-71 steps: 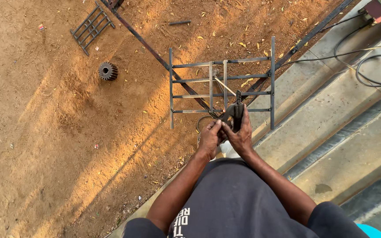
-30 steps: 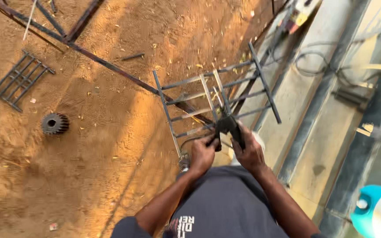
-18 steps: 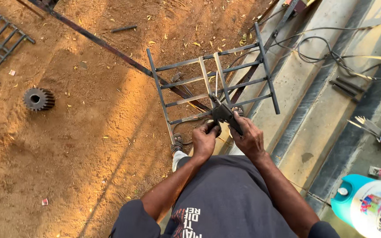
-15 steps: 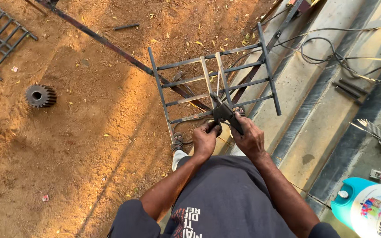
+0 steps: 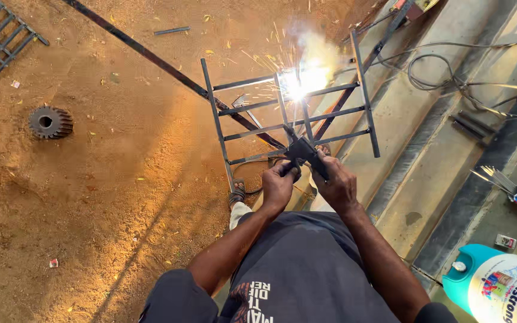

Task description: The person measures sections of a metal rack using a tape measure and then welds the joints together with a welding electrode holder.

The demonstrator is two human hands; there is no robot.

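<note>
Both hands are wrapped tight around a dark welding electrode holder point(image 5: 304, 157), the left hand point(image 5: 278, 185) curled on its near side and the right hand point(image 5: 336, 182) closed over the handle, fingers pressed shut on the tool. A thin rod runs up from the holder to a bright white arc point(image 5: 299, 82) that throws sparks and a little smoke. The arc sits on an upper crossbar of a metal frame point(image 5: 288, 107), a grid of dark bars standing on the sandy ground point(image 5: 103, 179) just beyond the hands, at the edge of a concrete step point(image 5: 426, 119). A long dark steel bar point(image 5: 145, 54) lies slantwise on the sand behind the frame. Well to the left lies a toothed gear wheel point(image 5: 49, 122), and another small grille point(image 5: 1, 42) rests in the top left corner. Black cables point(image 5: 468, 84) loop over the concrete on the right, a bundle of welding rods point(image 5: 498, 178) lies near the right edge, and a teal and white container point(image 5: 501, 286) stands at the lower right
</note>
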